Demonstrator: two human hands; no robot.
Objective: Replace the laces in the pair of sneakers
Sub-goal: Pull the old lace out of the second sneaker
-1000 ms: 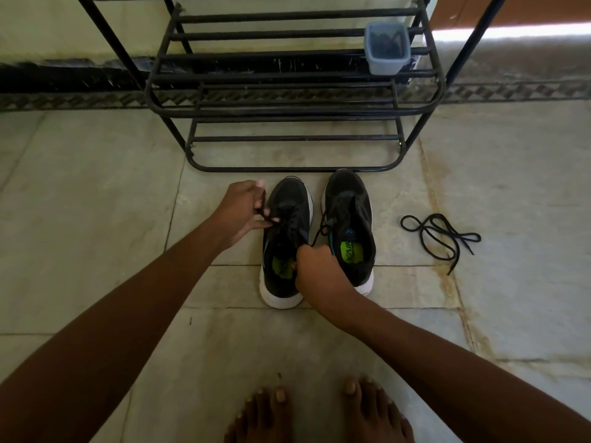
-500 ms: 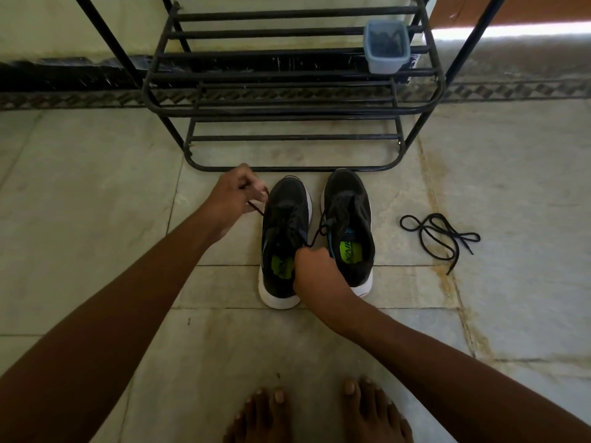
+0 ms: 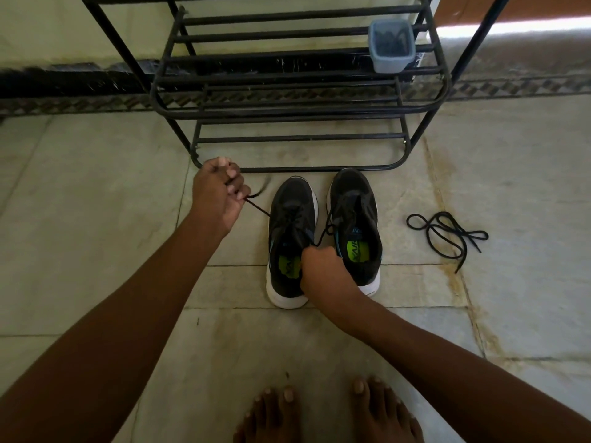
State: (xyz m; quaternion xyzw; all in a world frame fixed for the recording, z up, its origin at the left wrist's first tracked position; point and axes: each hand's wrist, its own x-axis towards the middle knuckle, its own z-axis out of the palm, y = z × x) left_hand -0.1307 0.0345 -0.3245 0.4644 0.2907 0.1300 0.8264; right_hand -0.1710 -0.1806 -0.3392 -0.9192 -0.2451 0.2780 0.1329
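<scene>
We saw two black sneakers [image 3: 323, 235] side by side on the tiled floor [image 3: 96, 235], toes pointing away toward a black metal shoe rack [image 3: 297, 91]. The left hand [image 3: 217, 196] pinched a lace [image 3: 257, 208] pulled taut from the left sneaker. The right hand [image 3: 323, 270] gripped its other end. A loose lace [image 3: 447, 233] lay to the right. A grey tub [image 3: 391, 46] on the rack held dark contents we could not identify.

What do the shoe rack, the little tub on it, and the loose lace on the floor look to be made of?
Shoe rack: likely painted metal tubing; thin round black bars with bent corners and a slight sheen. Tub: probably plastic; translucent blue-grey walls with dark contents showing through. Loose lace: looks like woven black fabric cord; it lies in limp matte loops.
</scene>
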